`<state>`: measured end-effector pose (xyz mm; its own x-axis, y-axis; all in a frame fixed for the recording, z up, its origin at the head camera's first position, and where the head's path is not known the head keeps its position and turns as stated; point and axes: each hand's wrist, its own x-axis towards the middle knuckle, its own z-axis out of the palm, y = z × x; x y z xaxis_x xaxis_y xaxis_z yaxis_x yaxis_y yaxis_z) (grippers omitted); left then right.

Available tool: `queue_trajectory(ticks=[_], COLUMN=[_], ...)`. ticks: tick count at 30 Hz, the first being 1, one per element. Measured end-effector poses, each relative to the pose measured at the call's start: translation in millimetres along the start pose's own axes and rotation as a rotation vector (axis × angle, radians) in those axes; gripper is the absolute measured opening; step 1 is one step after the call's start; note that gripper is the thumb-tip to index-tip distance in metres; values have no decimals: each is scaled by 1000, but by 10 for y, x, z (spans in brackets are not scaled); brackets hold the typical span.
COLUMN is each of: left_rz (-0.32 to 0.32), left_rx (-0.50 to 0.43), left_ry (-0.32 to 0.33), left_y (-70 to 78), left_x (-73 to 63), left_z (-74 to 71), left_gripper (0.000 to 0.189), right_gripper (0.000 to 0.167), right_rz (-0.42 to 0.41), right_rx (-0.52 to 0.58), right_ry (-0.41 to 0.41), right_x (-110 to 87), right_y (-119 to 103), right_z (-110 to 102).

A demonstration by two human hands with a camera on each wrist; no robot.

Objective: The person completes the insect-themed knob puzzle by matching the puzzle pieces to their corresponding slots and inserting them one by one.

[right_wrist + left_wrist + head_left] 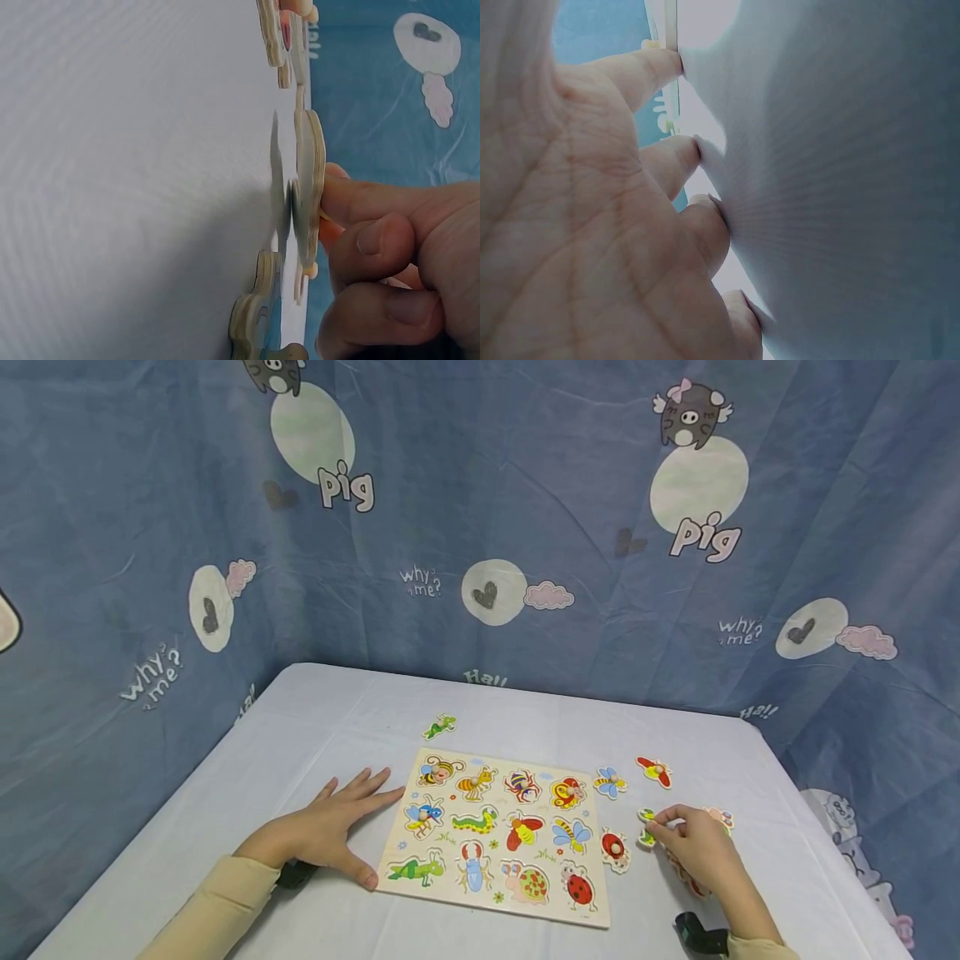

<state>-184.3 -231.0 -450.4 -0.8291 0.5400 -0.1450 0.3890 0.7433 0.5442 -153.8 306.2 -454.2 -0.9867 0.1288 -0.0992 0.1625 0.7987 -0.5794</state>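
Observation:
My right hand (697, 843) pinches a green caterpillar puzzle piece (646, 828) with thumb and fingertips, right of the board. In the right wrist view the piece (311, 187) stands edge-on just above the white cloth, its shadow beside it. My left hand (333, 822) rests on the table with fingers spread, thumb and index fingertips at the left edge of the wooden insect puzzle board (495, 900). The left wrist view shows the palm (592, 217) and straight fingers against the cloth. Printed insects in shallow recesses cover the board.
A grasshopper piece (439, 727) lies behind the board. To its right are a ladybug piece (615, 850), a blue-winged insect piece (610, 783) and a red-winged piece (656, 772). More pieces (693, 883) lie partly hidden under my right hand. A blue curtain (480, 518) hangs behind the table.

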Motion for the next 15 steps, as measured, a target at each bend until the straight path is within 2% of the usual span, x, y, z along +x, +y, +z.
queue_trajectory(ticks=[15], left_rz=[1], left_rx=[6], left_ry=[0], left_y=[-21], left_x=[7], left_z=[15], left_gripper=[130], right_gripper=[33], right_rz=[56], right_rx=[-10], right_ry=[-10], right_x=[8], right_y=[32], right_z=[-1])
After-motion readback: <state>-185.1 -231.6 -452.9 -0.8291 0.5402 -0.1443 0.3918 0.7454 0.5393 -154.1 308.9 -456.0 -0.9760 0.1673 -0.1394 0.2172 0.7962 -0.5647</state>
